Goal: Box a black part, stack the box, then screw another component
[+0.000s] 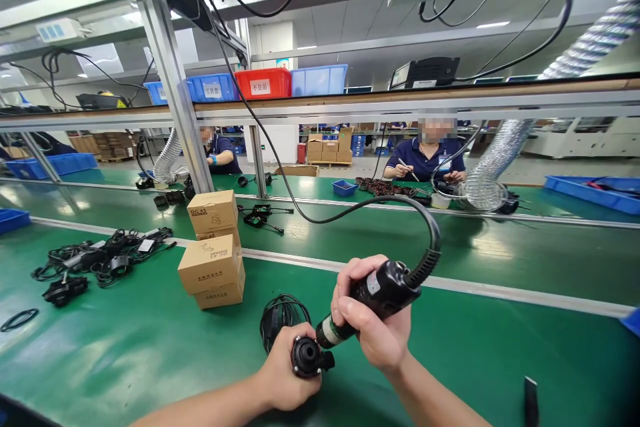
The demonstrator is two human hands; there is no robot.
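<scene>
My left hand [289, 373] is closed around a small black pump [306, 356] with a round face, a centre opening and a side spout pointing right. Small bright screw heads show around its rim. In my right hand [373, 327] is a black electric screwdriver [385, 290], tilted down to the left. Its nose end meets the upper right edge of the pump; the bit itself is hidden. From the screwdriver's back a black cord [433, 233] loops up and away to the overhead frame. Just behind my left hand lies a coiled black cable [285, 313] on the green bench.
Stacked cardboard boxes [213, 273] stand left of centre. Tangled black cabled parts [105, 257] lie farther left. A dark strip-like object [531, 400] is at the lower right. Across the bench a person [425, 157] holds a thin tool. A metal post [175, 93] rises behind the boxes.
</scene>
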